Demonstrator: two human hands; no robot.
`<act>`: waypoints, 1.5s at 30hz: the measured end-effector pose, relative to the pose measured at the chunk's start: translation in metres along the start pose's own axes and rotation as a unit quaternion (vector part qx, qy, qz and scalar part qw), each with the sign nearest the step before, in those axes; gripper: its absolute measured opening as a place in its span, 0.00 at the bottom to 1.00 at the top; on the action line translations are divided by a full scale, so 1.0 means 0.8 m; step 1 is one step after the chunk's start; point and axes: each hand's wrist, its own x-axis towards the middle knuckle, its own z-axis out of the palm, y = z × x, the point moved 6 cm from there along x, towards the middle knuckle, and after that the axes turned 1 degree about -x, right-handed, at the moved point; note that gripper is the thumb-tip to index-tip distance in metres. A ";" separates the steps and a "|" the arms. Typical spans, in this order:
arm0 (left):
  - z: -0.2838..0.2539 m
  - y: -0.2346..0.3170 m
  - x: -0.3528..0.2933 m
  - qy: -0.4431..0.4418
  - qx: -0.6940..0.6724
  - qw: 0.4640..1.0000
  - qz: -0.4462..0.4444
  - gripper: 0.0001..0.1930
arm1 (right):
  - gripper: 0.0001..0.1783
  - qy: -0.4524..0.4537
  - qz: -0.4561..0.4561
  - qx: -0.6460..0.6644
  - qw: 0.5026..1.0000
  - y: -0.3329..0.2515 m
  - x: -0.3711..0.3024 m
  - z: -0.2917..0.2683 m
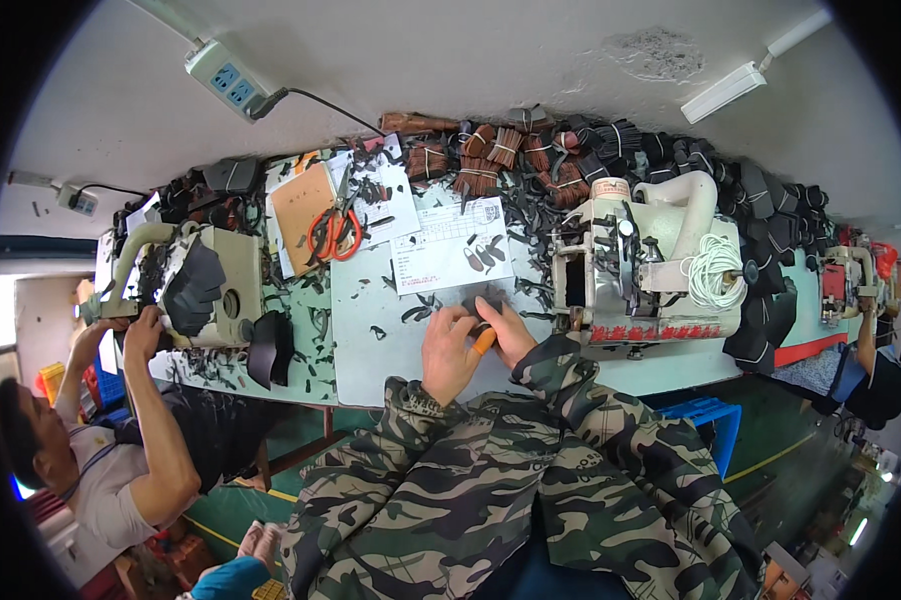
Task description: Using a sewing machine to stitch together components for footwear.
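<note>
head view: dark piece (478,299) between left hand (449,350) and right hand (509,335), both clamped on it

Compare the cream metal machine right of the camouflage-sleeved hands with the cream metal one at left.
The right cream metal machine carries a coiled white cord; the left cream metal machine has dark flat pieces against it. The right machine bears red lettering; the left machine shows none. Both have a thick curved pipe.
</note>
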 end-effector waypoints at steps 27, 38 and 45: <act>-0.032 -0.098 0.048 0.010 0.132 0.991 0.011 0.20 | 0.46 0.182 -0.260 -0.749 0.581 -0.067 0.028 -0.003; 0.038 -0.090 0.035 0.008 0.068 0.998 -0.010 0.25 | 0.24 0.195 -0.316 -0.582 0.723 -0.012 0.021 -0.044; 0.033 -0.094 0.030 0.029 0.063 0.997 -0.030 0.23 | 0.23 0.175 -0.333 -0.573 0.728 -0.015 0.025 -0.033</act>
